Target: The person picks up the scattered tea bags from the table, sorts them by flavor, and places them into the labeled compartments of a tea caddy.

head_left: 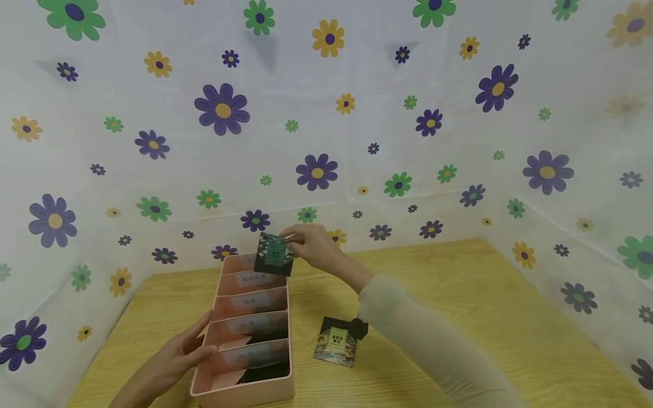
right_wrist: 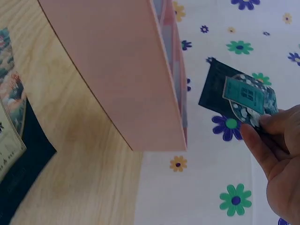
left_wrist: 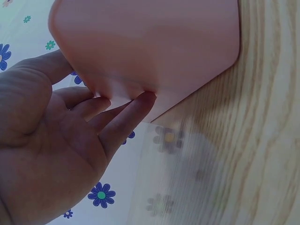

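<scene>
My right hand (head_left: 311, 246) pinches a dark green packet (head_left: 274, 255) by its corner. The packet has a teal label and a white floral print, and overlaps the far compartments of a long pink divider box (head_left: 245, 391) in the head view. In the right wrist view, thumb and fingers hold the packet (right_wrist: 225, 89) beside the box's far end. My left hand (head_left: 176, 354) grips the box's left wall, thumb over the rim and fingertips (left_wrist: 147, 97) against the outside. A second packet (head_left: 334, 343), dark with a yellow-green label and a landscape print, lies flat right of the box.
The box has several compartments in a row, with translucent labels (head_left: 250, 326) on the dividers. A wooden table (head_left: 433, 283) lies beneath, and a white flower-print sheet (head_left: 377, 136) surrounds it. Beside the right sleeve, a small black object (head_left: 359, 328) overlaps the second packet's corner.
</scene>
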{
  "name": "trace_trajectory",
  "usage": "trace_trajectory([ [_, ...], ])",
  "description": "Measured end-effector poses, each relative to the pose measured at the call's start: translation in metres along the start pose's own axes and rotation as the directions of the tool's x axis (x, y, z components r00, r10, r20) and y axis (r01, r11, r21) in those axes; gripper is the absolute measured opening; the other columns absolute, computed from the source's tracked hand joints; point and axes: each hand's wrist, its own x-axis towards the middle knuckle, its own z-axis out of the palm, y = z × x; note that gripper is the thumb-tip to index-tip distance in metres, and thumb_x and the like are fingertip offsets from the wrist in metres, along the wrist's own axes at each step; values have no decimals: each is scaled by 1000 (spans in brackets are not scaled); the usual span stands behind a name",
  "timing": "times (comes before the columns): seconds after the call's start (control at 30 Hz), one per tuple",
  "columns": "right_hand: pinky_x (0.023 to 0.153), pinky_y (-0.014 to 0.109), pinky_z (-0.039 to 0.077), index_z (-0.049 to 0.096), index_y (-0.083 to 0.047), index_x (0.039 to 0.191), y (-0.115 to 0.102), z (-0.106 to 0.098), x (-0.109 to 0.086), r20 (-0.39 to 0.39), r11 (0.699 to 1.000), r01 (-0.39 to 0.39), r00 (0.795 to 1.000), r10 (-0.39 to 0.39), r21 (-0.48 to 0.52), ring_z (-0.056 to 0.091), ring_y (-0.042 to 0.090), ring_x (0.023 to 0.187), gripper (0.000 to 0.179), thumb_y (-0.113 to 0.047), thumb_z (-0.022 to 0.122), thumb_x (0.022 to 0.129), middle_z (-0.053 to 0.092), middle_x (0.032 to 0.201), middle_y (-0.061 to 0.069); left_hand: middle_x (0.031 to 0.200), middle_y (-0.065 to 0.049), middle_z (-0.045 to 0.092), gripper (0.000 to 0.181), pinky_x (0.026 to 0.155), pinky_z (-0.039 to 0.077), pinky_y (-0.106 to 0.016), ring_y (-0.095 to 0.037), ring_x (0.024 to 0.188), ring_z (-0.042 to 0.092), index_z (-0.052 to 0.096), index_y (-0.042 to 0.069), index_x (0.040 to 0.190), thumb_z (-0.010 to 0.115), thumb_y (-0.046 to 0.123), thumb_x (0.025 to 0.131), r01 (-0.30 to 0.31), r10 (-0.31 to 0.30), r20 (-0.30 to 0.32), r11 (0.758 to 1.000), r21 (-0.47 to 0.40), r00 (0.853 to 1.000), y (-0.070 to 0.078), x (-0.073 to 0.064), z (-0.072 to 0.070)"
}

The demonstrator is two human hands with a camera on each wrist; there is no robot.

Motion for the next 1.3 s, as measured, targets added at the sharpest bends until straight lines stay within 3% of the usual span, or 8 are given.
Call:
trace_trajectory([
  [0.17,50,19,34,73,-5,125,0,22,-3,-61,991,106,992,-111,-77,37,4,48,26,1,62,102,77,103,9,168,-29,7,78,108,47,-51,-56,147,25,7,4,166,55,27,109,1,-1,-2,1000,4,1000,0,0,0],
  [0.3,60,16,41,72,-4,127,-1,33,-9,-18,965,206,977,-212,-163,48,4,55,28,2,61,102,76,114,10,168,-30,5,78,108,47,-53,-56,147,23,7,5,166,55,27,109,11,-11,0,1000,-9,1000,1,0,1],
  [0.4,63,16,42,71,-5,128,1,40,-16,73,929,272,962,-262,-252,50,6,58,29,2,61,102,78,104,9,168,-29,4,78,108,47,-54,-56,148,21,6,5,166,55,27,109,19,-19,3,1000,-17,1000,1,1,1],
  [0.53,63,17,45,72,-9,129,5,47,-24,212,857,340,937,-276,-387,54,9,62,33,3,57,102,76,92,5,168,-29,4,78,108,47,-53,-56,148,21,6,5,166,55,27,109,16,-16,2,1000,-12,1000,1,0,1],
  [0.7,81,20,56,74,-13,127,8,55,-30,292,788,386,917,-271,-480,71,11,91,38,6,58,99,77,110,2,168,-29,4,78,107,47,-53,-56,147,21,6,4,166,55,27,109,14,-14,-3,1000,-11,1000,0,0,1],
  [0.83,93,20,53,75,-14,127,13,59,-32,312,778,394,912,-266,-490,70,12,105,39,5,60,97,75,116,0,168,-29,4,78,107,48,-51,-56,147,21,6,4,166,55,27,109,13,-13,-8,1000,-11,1000,0,1,2],
  [1.07,100,21,49,75,-10,126,17,63,-32,354,770,391,907,-229,-505,66,14,111,39,8,62,93,74,118,1,168,-29,6,77,107,48,-51,-56,147,22,6,6,166,54,27,109,9,-9,-10,1000,-4,1000,0,1,2],
  [1.3,111,26,42,68,-8,135,13,62,-29,397,835,263,916,-59,-483,58,18,130,40,4,59,98,66,136,7,168,-28,6,76,105,50,-46,-54,148,22,6,5,166,53,26,110,-4,4,-10,1000,-1,1000,0,1,2],
])
